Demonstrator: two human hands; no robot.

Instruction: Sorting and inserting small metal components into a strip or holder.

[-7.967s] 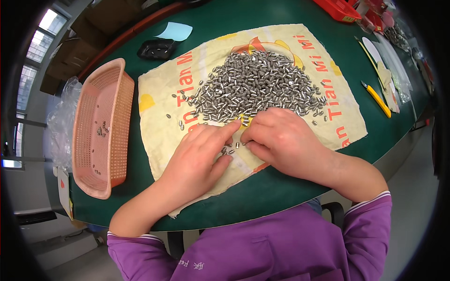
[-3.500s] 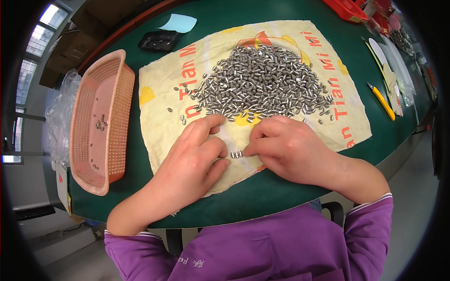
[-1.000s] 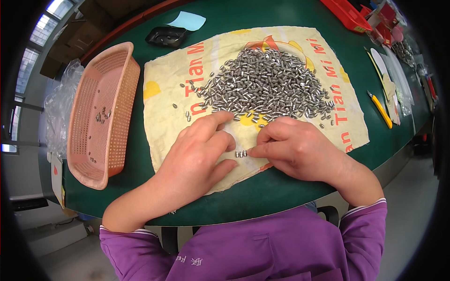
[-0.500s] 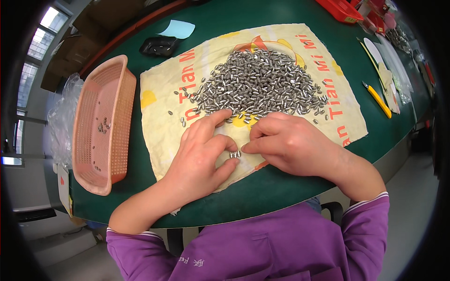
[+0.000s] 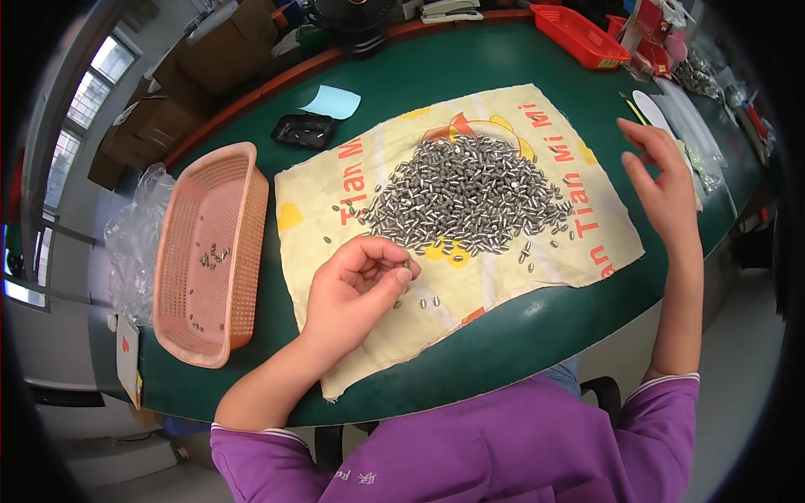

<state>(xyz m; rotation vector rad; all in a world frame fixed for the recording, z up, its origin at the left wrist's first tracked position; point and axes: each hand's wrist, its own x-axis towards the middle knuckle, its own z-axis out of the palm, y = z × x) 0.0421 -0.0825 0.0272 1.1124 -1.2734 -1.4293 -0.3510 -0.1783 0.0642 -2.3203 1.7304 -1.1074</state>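
Observation:
A heap of small silvery, barrel-shaped metal pieces [image 5: 474, 193] lies on the pale yellow printed cloth [image 5: 520, 277]. My left hand [image 5: 352, 289] is above the cloth's near left part, thumb and fingertips pinched together on a small metal piece [image 5: 407, 264], mostly hidden by the fingers. Just beside those fingertips, a few loose metal pieces [image 5: 429, 303] rest on the cloth. My right hand [image 5: 667, 180] is raised past the cloth's right edge, fingers apart and nothing seen in them. Beneath it the table is partly hidden.
To the left stands a pink perforated basket [image 5: 258, 243] with several metal pieces inside, beside a crumpled clear bag [image 5: 134, 243]. A black tray [image 5: 303, 132] and a light blue sheet [image 5: 334, 102] lie behind the cloth. At the far right are a red basket [image 5: 579, 35] and clear plastic sleeves [image 5: 692, 121].
My right hand has left the metal pieces near my left hand and swung right, its fingers opening. My left hand still pinches, while a few pieces now lie loose beside it. The view has shifted.

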